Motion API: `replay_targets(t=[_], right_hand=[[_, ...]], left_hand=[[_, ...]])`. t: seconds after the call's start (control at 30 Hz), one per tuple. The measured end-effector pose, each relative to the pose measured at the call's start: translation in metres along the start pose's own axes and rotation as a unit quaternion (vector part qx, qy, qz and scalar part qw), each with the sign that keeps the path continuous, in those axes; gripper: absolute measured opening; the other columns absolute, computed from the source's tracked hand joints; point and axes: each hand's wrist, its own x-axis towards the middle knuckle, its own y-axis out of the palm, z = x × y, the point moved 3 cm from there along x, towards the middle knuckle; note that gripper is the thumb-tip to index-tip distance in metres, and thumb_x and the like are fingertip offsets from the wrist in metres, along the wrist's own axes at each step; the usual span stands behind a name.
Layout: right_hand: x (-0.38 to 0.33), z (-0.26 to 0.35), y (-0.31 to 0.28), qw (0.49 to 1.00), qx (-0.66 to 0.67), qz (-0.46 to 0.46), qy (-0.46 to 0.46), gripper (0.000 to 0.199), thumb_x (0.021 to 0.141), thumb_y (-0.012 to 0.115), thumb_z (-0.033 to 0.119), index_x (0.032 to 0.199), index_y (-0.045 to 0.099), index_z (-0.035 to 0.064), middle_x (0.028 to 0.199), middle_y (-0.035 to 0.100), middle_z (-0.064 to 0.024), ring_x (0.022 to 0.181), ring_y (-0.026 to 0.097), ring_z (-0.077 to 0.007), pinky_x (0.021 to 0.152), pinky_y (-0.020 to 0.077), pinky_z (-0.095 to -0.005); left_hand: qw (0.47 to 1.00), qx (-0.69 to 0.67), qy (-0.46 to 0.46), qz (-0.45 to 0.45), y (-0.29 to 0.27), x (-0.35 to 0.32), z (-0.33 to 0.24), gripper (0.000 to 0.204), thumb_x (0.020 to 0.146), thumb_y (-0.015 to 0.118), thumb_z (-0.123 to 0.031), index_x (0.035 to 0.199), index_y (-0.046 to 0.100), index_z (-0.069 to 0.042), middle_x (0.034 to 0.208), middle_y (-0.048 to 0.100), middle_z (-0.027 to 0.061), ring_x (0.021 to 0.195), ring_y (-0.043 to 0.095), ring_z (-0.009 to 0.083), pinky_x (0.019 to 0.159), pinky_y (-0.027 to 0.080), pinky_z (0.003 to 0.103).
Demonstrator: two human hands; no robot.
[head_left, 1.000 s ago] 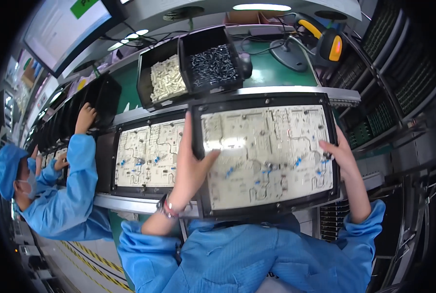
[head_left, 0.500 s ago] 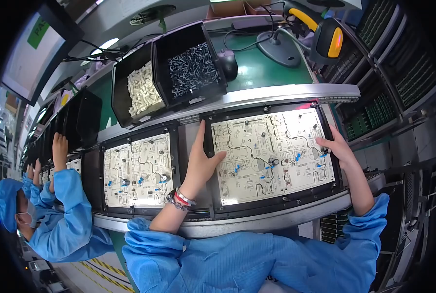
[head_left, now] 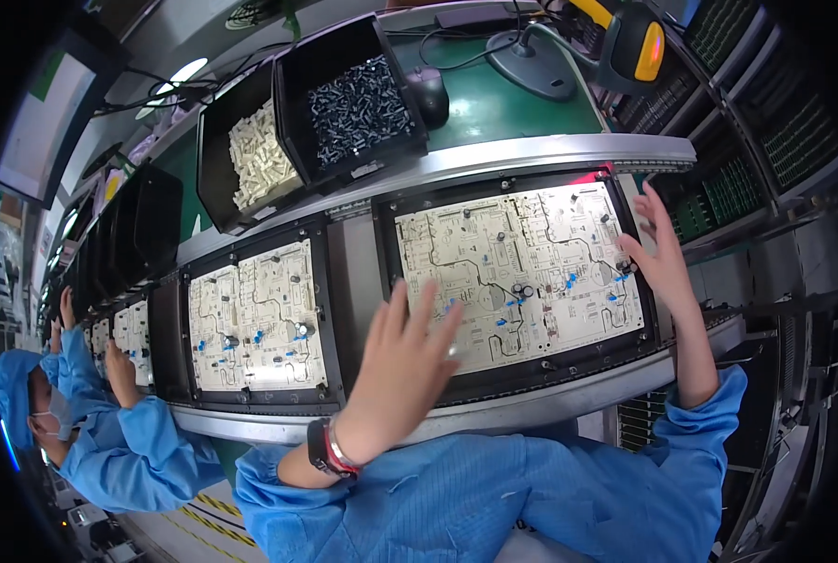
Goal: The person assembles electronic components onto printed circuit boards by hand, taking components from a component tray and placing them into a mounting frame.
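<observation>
A pale circuit board panel [head_left: 480,239] with blue and black components lies in a black frame [head_left: 386,220] on the conveyor. Over the board's lower left corner hovers my left hand [head_left: 405,357], fingers spread and slightly blurred, holding nothing. At the frame's right edge is my right hand [head_left: 661,258], its fingers apart and raised, with the thumb near the board's right side; whether it touches the board I cannot tell. Left of my left hand, a second board panel [head_left: 255,314] sits in its own black frame.
Beyond the rail [head_left: 532,150] stand a bin of white parts [head_left: 261,155], a bin of dark screws [head_left: 358,108], a mouse [head_left: 428,97] and a yellow-black scanner [head_left: 639,52] on a stand. Racks [head_left: 738,206] rise at right. A co-worker in blue [head_left: 109,432] works at left.
My left hand has left the frame's left edge and come nearer to me, fingers spreading. My right hand has lifted its fingers off the board's right edge. The co-worker's hand has come down.
</observation>
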Motion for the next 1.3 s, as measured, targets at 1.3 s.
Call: replay_targets(t=[1.3], right_hand=[[-0.076,0.069,0.037,0.92,-0.122,0.196,-0.315,0.023,0.073,0.067,0.006,0.096,0.066,0.0036,0.11,0.061,-0.01,0.107,0.055,-0.0286,0.089,0.0463,-0.0369]], left_hand=[[0.999,-0.004,0.035,0.023,0.018,-0.024,0.024,0.044,0.079,0.063,-0.013,0.121,0.054,-0.003,0.137,0.044,0.0113,0.125,0.041,0.0337,0.103,0.034,0.043]])
